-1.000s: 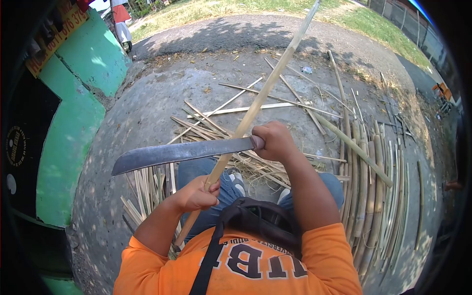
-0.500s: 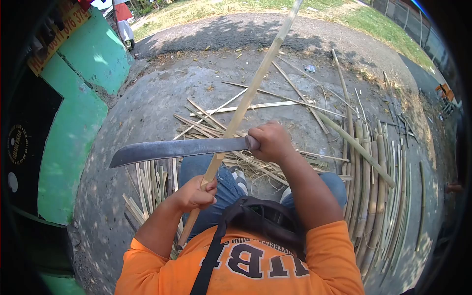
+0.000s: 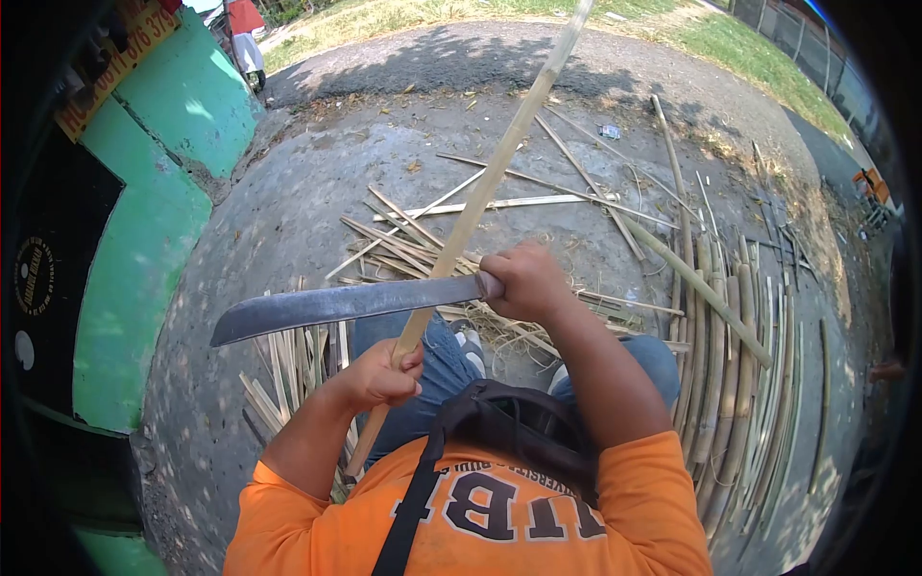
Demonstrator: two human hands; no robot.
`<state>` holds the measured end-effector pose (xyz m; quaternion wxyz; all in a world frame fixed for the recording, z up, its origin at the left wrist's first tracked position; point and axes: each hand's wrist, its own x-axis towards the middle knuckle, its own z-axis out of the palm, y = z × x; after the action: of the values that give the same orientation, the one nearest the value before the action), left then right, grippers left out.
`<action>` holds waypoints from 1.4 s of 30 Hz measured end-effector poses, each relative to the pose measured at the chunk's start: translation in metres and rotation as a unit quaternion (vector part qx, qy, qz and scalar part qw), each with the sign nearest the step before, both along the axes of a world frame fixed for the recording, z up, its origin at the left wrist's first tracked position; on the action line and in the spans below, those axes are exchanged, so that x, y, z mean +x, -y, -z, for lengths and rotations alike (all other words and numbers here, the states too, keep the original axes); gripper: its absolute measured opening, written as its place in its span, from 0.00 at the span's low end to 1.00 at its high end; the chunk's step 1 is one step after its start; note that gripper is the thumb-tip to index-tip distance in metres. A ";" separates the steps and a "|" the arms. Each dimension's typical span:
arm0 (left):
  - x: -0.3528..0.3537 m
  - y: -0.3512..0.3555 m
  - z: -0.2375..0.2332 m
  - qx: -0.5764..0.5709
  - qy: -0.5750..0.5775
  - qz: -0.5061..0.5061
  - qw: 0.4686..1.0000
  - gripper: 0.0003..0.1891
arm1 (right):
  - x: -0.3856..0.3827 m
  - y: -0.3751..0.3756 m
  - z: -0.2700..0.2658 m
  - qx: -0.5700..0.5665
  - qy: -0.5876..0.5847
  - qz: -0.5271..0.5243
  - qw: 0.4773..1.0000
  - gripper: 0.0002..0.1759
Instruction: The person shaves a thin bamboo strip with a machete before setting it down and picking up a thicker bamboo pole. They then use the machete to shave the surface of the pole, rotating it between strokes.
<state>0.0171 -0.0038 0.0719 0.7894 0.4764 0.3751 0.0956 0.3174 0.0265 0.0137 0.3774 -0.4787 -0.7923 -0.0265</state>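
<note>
A long pale bamboo strip (image 3: 478,197) rises diagonally from my lap past the top edge of the view. My left hand (image 3: 381,375) is wrapped round its lower part. My right hand (image 3: 528,278) grips the short handle of a large machete (image 3: 351,302). The dark blade points left, lies across the strip just above my left hand, and its tip is slightly lower than the handle. Whether the edge touches the strip is hard to tell.
Split strips (image 3: 408,240) and shavings (image 3: 519,336) lie beyond my knees. Bamboo poles (image 3: 715,365) are lined up at the right, with one pole (image 3: 696,286) slanting over them. More strips (image 3: 288,360) lie at the left, near a green wall (image 3: 144,269).
The machete's tip has dropped a little, tilting the blade more. My right hand has shifted slightly left and down; my left hand still holds the strip almost in place.
</note>
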 end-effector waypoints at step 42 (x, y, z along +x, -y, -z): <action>-0.005 -0.003 0.016 -0.060 0.033 -0.001 0.998 0.19 | -0.021 0.006 -0.003 -0.067 0.003 -0.026 0.997 0.07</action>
<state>0.0116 -0.0008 0.0560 0.8284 0.4244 0.3545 0.0889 0.2964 0.0210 0.0171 0.3425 -0.4824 -0.8054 0.0353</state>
